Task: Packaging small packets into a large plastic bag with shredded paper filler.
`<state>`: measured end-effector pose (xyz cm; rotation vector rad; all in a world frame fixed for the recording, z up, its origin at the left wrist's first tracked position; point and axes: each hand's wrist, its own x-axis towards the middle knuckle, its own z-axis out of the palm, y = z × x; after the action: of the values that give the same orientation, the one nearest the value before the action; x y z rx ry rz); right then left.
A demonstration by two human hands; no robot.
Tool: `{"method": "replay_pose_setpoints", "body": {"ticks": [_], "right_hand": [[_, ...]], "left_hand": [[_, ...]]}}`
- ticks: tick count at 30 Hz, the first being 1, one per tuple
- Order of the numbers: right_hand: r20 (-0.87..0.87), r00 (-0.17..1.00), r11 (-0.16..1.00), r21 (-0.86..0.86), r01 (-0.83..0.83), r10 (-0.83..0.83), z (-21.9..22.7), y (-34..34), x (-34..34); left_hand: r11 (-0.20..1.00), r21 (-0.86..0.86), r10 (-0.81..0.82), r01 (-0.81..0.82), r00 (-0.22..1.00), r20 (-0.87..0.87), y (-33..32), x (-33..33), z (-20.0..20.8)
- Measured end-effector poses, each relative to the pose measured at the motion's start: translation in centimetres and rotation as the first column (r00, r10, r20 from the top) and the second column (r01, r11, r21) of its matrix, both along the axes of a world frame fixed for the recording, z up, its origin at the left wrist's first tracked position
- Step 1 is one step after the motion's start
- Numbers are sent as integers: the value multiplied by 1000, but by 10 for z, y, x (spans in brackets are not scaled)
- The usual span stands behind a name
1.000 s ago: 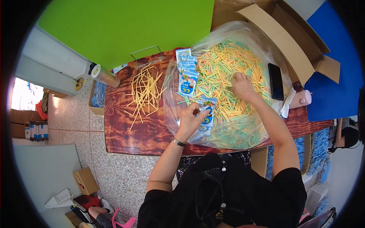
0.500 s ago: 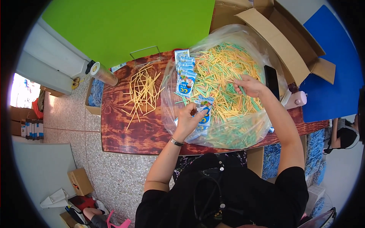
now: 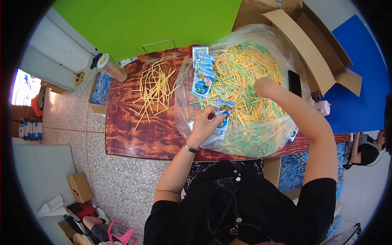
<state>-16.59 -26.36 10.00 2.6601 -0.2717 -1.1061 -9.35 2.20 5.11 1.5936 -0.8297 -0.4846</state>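
Observation:
My left hand (image 3: 205,124) pinches a small blue-and-white packet (image 3: 223,116) over the near left part of a large clear plastic bag (image 3: 245,150). Thin yellow, green and pinkish sticks (image 3: 241,61) fill the bag in a loose heap. At the right of the heap, my right hand (image 3: 265,87) reaches down onto the sticks; its fingers are hidden, so what it holds does not show. Several more blue-and-white packets (image 3: 203,83) lie overlapping in a row along the heap's left side.
Loose yellow sticks (image 3: 155,90) lie on the red-brown wooden table (image 3: 130,141), near a wire stand (image 3: 159,49) and a clear canister (image 3: 112,67). On the right are a dark phone (image 3: 294,83), a pink bottle (image 3: 322,108) and an open cardboard box (image 3: 304,49). Another person (image 3: 363,149) is at far right.
My right hand has turned down into the sticks, hiding fingers that earlier showed holding a few green sticks. My left hand still holds its packet. The view has shifted slightly.

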Motion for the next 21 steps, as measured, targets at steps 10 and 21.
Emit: {"method": "replay_pose_setpoints", "body": {"ticks": [10,21], "right_hand": [[-118,993,976,-217,-34,8,-15,1,-36],[-122,989,976,-193,-104,81,-34,-3,-45]], "left_hand": [[1000,-7,-10,10,1000,23,3,0,1],[998,16,-64,64,998,-26,-5,-8,3]]}}
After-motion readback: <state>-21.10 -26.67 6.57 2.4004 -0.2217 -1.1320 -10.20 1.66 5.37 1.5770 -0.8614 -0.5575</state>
